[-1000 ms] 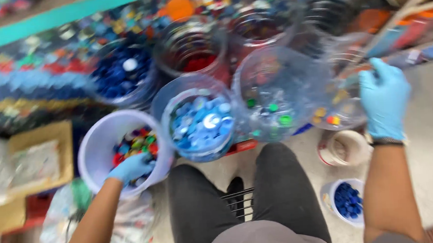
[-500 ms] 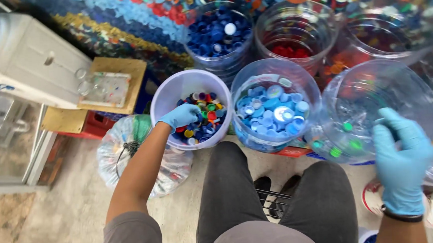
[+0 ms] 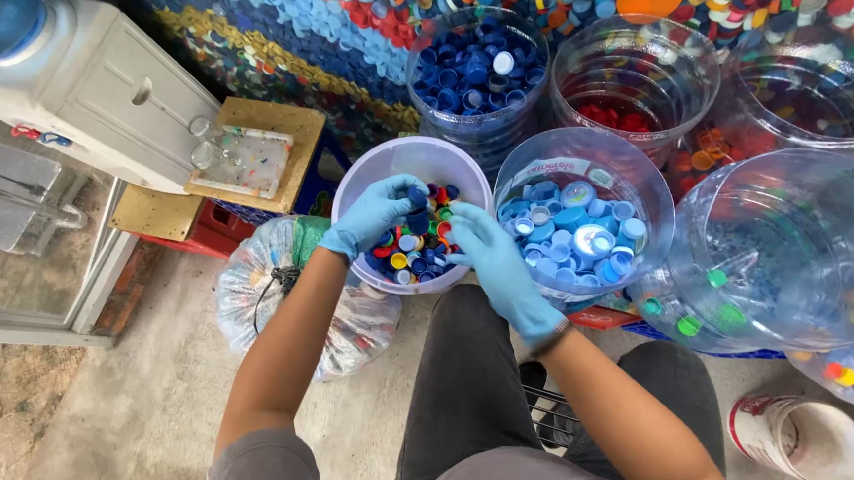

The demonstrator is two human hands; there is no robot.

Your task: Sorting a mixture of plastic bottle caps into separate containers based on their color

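I see both gloved hands inside the white bucket [image 3: 364, 180] of mixed-colour bottle caps [image 3: 418, 253], which sits on the floor just ahead of my knees. My left hand [image 3: 376, 211] is curled, its grip pinching a dark blue cap [image 3: 417, 199] at the fingertips. My right hand [image 3: 487, 256] rests flat over the caps with fingers together; I cannot tell whether it holds anything. Just right of the bucket stands a clear tub of light blue caps [image 3: 585, 230]; a tied plastic bag [image 3: 261, 280] lies to its left.
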